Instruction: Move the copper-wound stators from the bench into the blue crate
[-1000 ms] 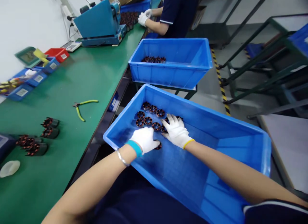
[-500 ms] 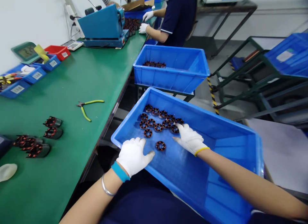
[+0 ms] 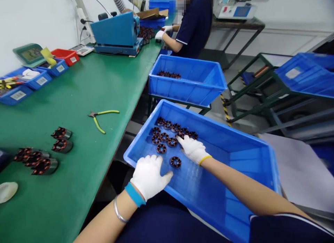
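A blue plastic bin (image 3: pixel 250 190) in front of me holds several small motor stators (image 3: pixel 172 142) with copper windings, set in rows at its far left end. One stator (image 3: pixel 175 162) lies apart, nearer to me. My right hand (image 3: pixel 192 148), in a white glove, reaches into the bin, its stretched fingertips at the stators on the right of the rows and partly covering them. My left hand (image 3: pixel 149 177), also gloved, lies at the bin's near left rim with its thumb spread; no object shows in it.
On the green bench (image 3: pixel 78 103) lie yellow-handled cutters (image 3: pixel 100 118) and more stators (image 3: pixel 62 145). A second blue bin (image 3: pixel 188 83) stands beyond, before a co-worker (image 3: pixel 194 27) in gloves. A blue machine (image 3: pixel 114 32) and small trays (image 3: pixel 39 79) line the wall.
My right hand has moved left along the stators, from the right end of the rows. My left hand stays by the near rim. The view has shifted slightly.
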### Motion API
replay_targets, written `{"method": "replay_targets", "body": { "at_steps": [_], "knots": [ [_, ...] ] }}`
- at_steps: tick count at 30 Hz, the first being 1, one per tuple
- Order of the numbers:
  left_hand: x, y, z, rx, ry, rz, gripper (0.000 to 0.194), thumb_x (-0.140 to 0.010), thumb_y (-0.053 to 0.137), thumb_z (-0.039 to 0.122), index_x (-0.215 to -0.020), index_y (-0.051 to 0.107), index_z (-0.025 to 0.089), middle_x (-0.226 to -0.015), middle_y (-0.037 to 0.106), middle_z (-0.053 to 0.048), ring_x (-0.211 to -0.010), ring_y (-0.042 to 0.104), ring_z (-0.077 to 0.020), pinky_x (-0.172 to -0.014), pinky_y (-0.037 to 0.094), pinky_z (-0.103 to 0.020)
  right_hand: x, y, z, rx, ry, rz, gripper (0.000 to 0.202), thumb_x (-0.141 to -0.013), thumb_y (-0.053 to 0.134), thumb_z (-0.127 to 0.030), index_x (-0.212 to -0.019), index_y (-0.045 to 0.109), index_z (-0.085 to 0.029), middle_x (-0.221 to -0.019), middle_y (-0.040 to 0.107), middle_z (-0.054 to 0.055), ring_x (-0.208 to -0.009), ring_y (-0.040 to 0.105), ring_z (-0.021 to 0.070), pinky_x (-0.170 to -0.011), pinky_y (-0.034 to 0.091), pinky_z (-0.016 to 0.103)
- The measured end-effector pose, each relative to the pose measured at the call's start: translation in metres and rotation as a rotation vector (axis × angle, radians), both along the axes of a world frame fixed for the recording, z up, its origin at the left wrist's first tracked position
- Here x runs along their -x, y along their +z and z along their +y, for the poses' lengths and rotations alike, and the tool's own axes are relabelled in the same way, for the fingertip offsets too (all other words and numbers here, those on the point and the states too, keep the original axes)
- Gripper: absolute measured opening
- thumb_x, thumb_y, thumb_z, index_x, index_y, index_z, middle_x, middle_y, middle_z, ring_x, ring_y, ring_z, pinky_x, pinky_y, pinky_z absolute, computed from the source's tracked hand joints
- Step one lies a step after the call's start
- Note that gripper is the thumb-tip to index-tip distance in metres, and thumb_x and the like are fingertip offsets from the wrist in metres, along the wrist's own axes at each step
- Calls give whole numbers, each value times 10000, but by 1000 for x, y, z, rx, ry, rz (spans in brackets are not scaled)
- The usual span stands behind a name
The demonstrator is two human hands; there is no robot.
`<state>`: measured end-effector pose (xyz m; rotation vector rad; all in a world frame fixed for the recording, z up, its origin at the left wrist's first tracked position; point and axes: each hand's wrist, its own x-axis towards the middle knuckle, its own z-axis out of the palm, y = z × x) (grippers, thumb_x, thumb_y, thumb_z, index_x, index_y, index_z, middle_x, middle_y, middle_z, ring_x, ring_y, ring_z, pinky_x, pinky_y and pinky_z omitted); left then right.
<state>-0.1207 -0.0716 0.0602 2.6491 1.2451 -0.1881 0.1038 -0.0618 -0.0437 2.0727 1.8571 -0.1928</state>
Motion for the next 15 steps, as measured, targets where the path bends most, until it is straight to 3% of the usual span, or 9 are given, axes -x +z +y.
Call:
{"method": "replay_targets", "body": {
  "at_steps": [5,10,13,15],
  "knots": [
    [1,2,2,42,0,26,506,-881,442,586,-1092,614,160,-1005,585,-84,-953,549,-296,-815,425,-472,0,6,-17,77,-46,-1,480,-989,216,-232,-1408,449,-231,-1188,434,156,-889,590,270,-644,496,399],
    [0,3,3,47,-4,13,515,-875,450,599,-1084,615,158,-1010,584,-77,-954,548,-289,-818,424,-464,-52,-13,-43,153,-197,32,475,-988,186,-189,-1370,465,-243,-1150,461,124,-908,591,258,-719,484,429],
    [2,2,3,26,-1,-2,519,-878,448,602,-1092,613,159,-1007,583,-73,-947,547,-284,-809,422,-459,-78,-15,-40,102,-290,72,427,-990,303,-303,-1398,407,-234,-1232,431,116,-978,575,251,-761,481,407],
    [3,2,2,28,-1,4,524,-878,444,603,-1098,614,158,-1005,583,-72,-947,545,-283,-812,419,-459,-75,-8,-36,51,-318,63,445,-959,382,-331,-1382,413,-196,-1238,433,123,-1006,558,260,-763,481,403]
  ]
}}
